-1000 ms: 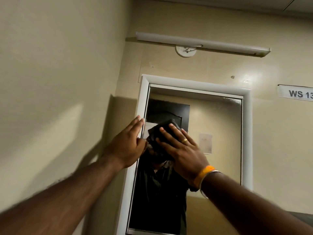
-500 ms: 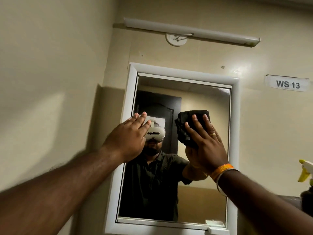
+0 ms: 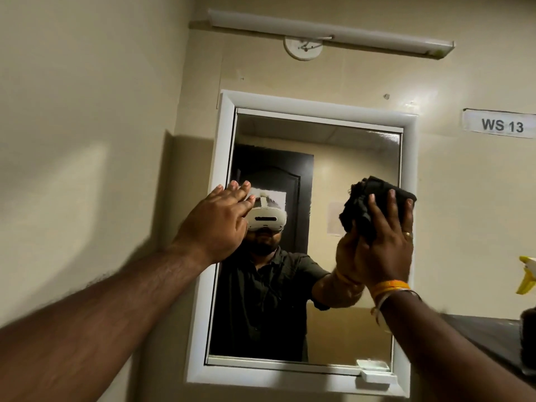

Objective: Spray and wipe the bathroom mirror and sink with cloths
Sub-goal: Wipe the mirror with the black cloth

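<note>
A white-framed mirror (image 3: 333,158) hangs on the beige wall ahead. My right hand (image 3: 385,245) presses a crumpled black cloth (image 3: 377,198) flat against the glass at the mirror's right edge, about mid-height. My left hand (image 3: 220,224) rests with fingers spread on the mirror's left frame, holding nothing. A yellow spray bottle nozzle (image 3: 526,275) shows at the far right edge. The sink is out of view.
A dark shelf or ledge (image 3: 493,335) juts out at the lower right under the spray bottle. A tube light (image 3: 327,33) is mounted above the mirror. A "WS 13" label (image 3: 500,124) is stuck on the right wall. A side wall stands close on the left.
My right hand has slid the black cloth from the mirror's left-centre across to its right edge. My left hand has stayed on the left frame. The view has tilted down.
</note>
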